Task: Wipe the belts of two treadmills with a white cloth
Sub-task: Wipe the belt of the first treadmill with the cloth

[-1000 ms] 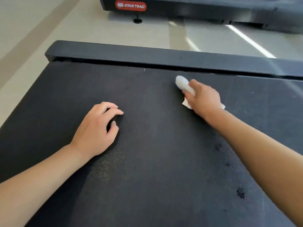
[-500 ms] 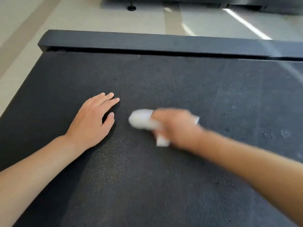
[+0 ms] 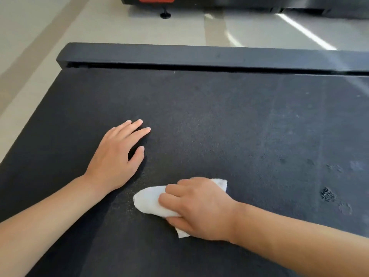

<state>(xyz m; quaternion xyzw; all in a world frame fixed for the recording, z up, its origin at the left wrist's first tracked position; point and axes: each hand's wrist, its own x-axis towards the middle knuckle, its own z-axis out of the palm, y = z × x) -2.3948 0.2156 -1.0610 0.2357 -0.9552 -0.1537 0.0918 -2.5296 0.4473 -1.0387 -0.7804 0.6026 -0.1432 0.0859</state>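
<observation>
— White cloth (image 3: 148,202), bunched into a wad, and the right hand (image 3: 199,208) is curling its fingers round it and pressing it down on the belt (image 3: 219,120).

— So they are wiping now?

— I'd say so, and this looks like the first belt of the two. The other treadmill (image 3: 219,3) is standing beyond the far rail, across a strip of pale floor (image 3: 99,25), and nobody is touching it.

— What is the left hand (image 3: 114,154) doing?

— It is lying flat on the belt, fingers straight and a little spread, holding nothing. It is sitting up and to the left of the cloth hand, near but apart, and seems to be propping the person up.

— Which way should the cloth be going next?

— To the right of the cloth hand, I think. A dark smudge (image 3: 327,193) and some fainter marks are showing there, well clear of the fingers, so a firm sweep toward them is what I'd be expecting.

— Any room for that?

— Plenty. Open belt is stretching ahead of the hand up to the rail (image 3: 199,54), where a dark gap is running along the belt's end. The wad could be catching in that slot if pushed too far. Leftward, past the resting hand, the belt's side edge is dropping to the floor.
</observation>
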